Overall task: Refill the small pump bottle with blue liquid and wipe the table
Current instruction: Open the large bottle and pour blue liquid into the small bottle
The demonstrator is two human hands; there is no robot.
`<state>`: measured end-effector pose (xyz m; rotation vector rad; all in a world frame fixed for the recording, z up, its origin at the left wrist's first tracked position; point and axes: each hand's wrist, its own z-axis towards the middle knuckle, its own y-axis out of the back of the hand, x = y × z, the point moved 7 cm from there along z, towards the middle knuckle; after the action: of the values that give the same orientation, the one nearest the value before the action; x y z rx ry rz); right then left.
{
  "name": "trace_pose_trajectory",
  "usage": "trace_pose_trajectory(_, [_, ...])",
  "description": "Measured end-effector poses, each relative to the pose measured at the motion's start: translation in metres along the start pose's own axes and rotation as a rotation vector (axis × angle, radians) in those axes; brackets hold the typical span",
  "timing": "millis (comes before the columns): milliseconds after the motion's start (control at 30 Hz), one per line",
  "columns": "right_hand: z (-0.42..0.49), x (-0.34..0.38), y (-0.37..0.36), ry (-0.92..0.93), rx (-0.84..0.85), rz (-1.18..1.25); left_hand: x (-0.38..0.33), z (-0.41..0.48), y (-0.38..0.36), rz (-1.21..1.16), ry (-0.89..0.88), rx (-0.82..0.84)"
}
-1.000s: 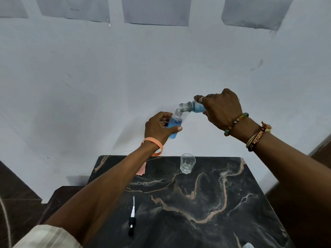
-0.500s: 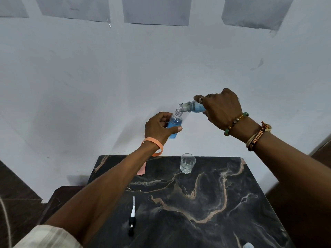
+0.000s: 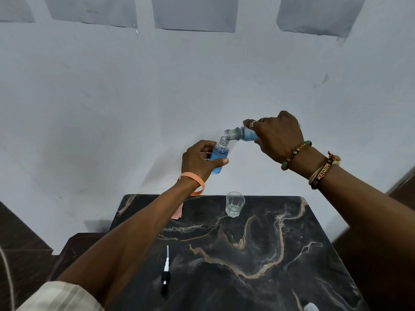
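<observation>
Mid-frame, the right grip (image 3: 278, 135) clasps the refill bottle (image 3: 243, 136) tilted over the near-full small bottle (image 3: 219, 153), which the left grip (image 3: 199, 160) clasps; capping and wiping look undone.

The glass (image 3: 235, 204) stands on the table (image 3: 292, 254) by its far edge. Left of the glass lies a paper (image 3: 177, 212), and nearer and left of it lies the pump (image 3: 165, 274). Above the glass, the left grip (image 3: 197, 160) holds the small bottle (image 3: 219, 153). Above and right of the glass, the right grip (image 3: 278, 135) holds the big bottle (image 3: 246, 135).
</observation>
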<state>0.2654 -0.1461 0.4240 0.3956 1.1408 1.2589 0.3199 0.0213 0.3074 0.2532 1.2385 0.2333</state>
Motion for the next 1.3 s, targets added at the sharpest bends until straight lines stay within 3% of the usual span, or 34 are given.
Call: trace_pose_trajectory(1300, [0.0,0.0034,-0.0037,-0.002,0.007,-0.015,0.0027,-0.0021,0.0009,0.003,-0.008,-0.002])
